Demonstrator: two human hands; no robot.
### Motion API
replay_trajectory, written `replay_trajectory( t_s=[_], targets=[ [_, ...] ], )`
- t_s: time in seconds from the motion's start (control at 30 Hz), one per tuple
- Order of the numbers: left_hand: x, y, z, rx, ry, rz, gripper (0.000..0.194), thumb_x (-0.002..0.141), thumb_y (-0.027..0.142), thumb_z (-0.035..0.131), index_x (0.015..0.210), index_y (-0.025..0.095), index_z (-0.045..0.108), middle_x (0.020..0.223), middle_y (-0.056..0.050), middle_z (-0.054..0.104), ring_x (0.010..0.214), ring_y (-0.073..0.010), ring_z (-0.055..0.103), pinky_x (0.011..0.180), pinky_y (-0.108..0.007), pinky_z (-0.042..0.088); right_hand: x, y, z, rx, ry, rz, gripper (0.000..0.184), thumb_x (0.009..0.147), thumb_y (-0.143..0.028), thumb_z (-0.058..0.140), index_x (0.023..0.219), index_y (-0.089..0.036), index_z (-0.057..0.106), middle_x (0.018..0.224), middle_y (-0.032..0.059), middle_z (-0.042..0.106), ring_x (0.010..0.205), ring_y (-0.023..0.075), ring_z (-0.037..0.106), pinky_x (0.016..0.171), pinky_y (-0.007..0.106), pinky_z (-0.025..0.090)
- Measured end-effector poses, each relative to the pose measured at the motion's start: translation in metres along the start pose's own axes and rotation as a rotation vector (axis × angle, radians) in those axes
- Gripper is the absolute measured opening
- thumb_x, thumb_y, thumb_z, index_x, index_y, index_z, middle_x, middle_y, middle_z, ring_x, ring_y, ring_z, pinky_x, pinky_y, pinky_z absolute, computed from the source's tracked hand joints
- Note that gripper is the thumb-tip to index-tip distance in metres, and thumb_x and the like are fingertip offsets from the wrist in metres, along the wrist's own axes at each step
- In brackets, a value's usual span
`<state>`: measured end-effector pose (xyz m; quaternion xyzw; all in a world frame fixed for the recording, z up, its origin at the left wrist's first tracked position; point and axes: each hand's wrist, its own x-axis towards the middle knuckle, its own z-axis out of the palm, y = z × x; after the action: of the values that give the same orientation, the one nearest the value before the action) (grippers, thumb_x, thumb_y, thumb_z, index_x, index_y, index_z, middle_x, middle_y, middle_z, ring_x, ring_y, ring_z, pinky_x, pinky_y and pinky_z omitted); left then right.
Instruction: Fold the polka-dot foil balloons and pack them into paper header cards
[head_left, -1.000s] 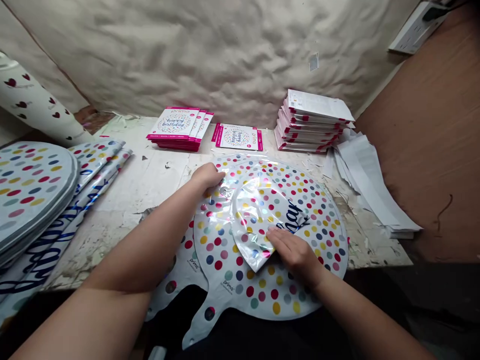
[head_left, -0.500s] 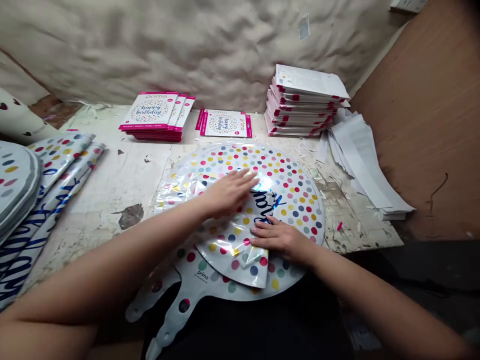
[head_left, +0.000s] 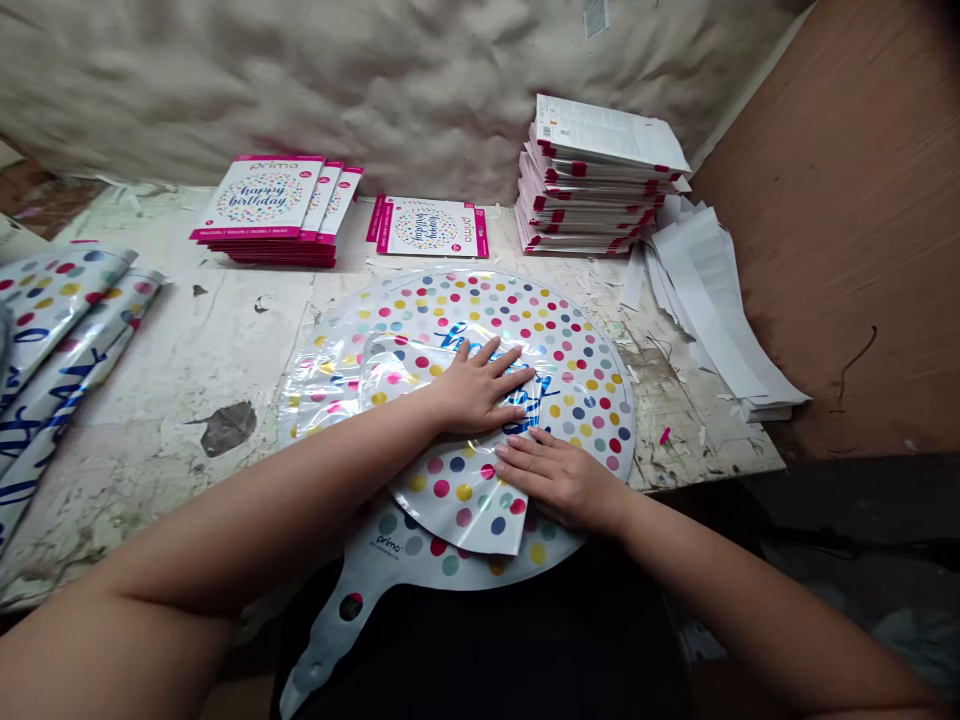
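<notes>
A flat white foil balloon point(head_left: 592, 350) with coloured dots and blue lettering lies on the table, its tail point(head_left: 330, 630) hanging over the front edge. One side is folded over, making a flap point(head_left: 450, 500) on top. My left hand point(head_left: 484, 385) presses flat on the folded part with fingers spread. Beside it, my right hand point(head_left: 559, 480) lies flat at the flap's right edge, fingers stretched out. More dotted foil shows under the left side of the balloon; how many layers lie there I cannot tell.
Pink-edged "happy birthday" packets point(head_left: 262, 205) are stacked at the back left, with a few more packets point(head_left: 431, 228) mid-back. A tall packet stack point(head_left: 600, 180) and paper strips point(head_left: 720, 310) stand right. Folded dotted foil balloons point(head_left: 67, 340) lie left. A brown board point(head_left: 847, 270) rises at right.
My left hand has flattened and spread its fingers on the fold, uncovering blue lettering above it. My right hand stays on the flap's edge. The whole view has shifted slightly.
</notes>
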<state>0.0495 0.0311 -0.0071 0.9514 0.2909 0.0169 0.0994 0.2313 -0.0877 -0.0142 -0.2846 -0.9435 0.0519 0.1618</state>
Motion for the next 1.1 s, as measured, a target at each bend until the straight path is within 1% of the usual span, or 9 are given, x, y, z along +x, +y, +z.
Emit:
replay_trajectory(
  t_s=[0.13,0.3,0.47,0.57,0.73,0.87,0.97,1.03,1.1],
  targets=[
    [0.009,0.011,-0.002,0.057,0.044,-0.087,0.058,0.086,0.052,0.041,0.138,0.026,0.036,0.15,-0.012,0.022,0.136,-0.0419,0.013,0.099,-0.068,0.009,-0.008,-0.006,0.002,0.027,-0.026,0.016,0.037,0.091,-0.016,0.044,0.126,-0.023,0.052,0.129,0.0069,0.055,0.127,0.0213,0.043,0.105,0.046,0.035],
    [-0.017,0.01,-0.008,-0.007,-0.034,0.194,0.05,0.093,0.037,0.032,0.142,0.024,0.029,0.15,-0.006,0.025,0.138,-0.0256,0.019,0.109,-0.047,0.012,-0.02,-0.003,-0.009,0.282,-0.051,0.122,0.041,0.088,-0.012,0.036,0.126,-0.017,0.052,0.126,0.0085,0.058,0.124,0.0177,0.046,0.108,0.044,0.029],
    [-0.039,0.006,0.007,-0.029,-0.02,0.12,0.052,0.092,0.041,0.038,0.142,0.029,0.027,0.15,-0.007,0.024,0.138,-0.0293,0.02,0.108,-0.05,0.014,-0.006,0.013,-0.028,0.606,0.045,0.576,0.033,0.092,-0.033,0.034,0.091,-0.017,0.063,0.086,0.0055,0.068,0.086,0.0189,0.063,0.081,0.033,0.049],
    [-0.037,0.001,0.014,-0.068,-0.082,0.065,0.063,0.087,0.046,0.047,0.143,0.026,0.025,0.15,-0.008,0.022,0.138,-0.0295,0.018,0.11,-0.047,0.013,0.017,0.027,-0.027,0.685,0.081,0.92,0.035,0.089,-0.043,0.038,0.069,-0.019,0.054,0.06,-0.0011,0.056,0.058,0.0143,0.056,0.055,0.025,0.045],
    [-0.076,-0.037,-0.012,-0.053,-0.164,-0.432,0.058,0.093,0.046,0.029,0.145,0.023,0.019,0.151,-0.008,0.017,0.139,-0.0303,0.012,0.108,-0.058,0.011,0.04,0.047,-0.015,0.673,0.007,1.135,0.036,0.085,-0.044,0.041,0.058,-0.02,0.043,0.045,-0.0061,0.04,0.037,0.0088,0.039,0.039,0.021,0.032],
    [-0.119,-0.025,-0.045,0.023,0.191,-0.843,0.057,0.095,0.04,0.022,0.143,0.011,0.023,0.15,-0.015,0.021,0.138,-0.032,0.013,0.108,-0.056,0.018,0.043,0.05,-0.011,0.629,-0.016,1.193,0.038,0.087,-0.045,0.037,0.059,-0.02,0.043,0.043,-0.0049,0.041,0.036,0.0093,0.04,0.039,0.022,0.03],
    [-0.122,0.029,-0.041,0.112,0.42,-0.384,0.053,0.093,0.029,0.031,0.144,0.018,0.02,0.151,-0.006,0.021,0.14,-0.0246,0.012,0.114,-0.044,0.014,0.045,0.052,-0.01,0.56,-0.024,1.21,0.039,0.088,-0.044,0.039,0.058,-0.019,0.044,0.044,-0.0037,0.043,0.039,0.0092,0.042,0.042,0.022,0.032],
    [-0.115,0.061,-0.023,0.116,0.293,-0.085,0.053,0.093,0.028,0.034,0.143,0.017,0.024,0.149,-0.007,0.026,0.139,-0.0243,0.016,0.114,-0.042,0.014,0.046,0.053,-0.012,0.507,-0.029,1.214,0.04,0.088,-0.044,0.039,0.058,-0.019,0.047,0.047,-0.0021,0.047,0.042,0.0102,0.045,0.045,0.023,0.033],
    [-0.108,0.075,-0.003,0.114,0.168,-0.108,0.055,0.092,0.036,0.036,0.141,0.01,0.03,0.146,-0.013,0.03,0.137,-0.0283,0.021,0.112,-0.044,0.017,0.047,0.051,-0.015,0.451,-0.034,1.215,0.04,0.089,-0.045,0.038,0.061,-0.018,0.052,0.052,0.0007,0.053,0.047,0.0131,0.05,0.047,0.025,0.037]
  ],
)
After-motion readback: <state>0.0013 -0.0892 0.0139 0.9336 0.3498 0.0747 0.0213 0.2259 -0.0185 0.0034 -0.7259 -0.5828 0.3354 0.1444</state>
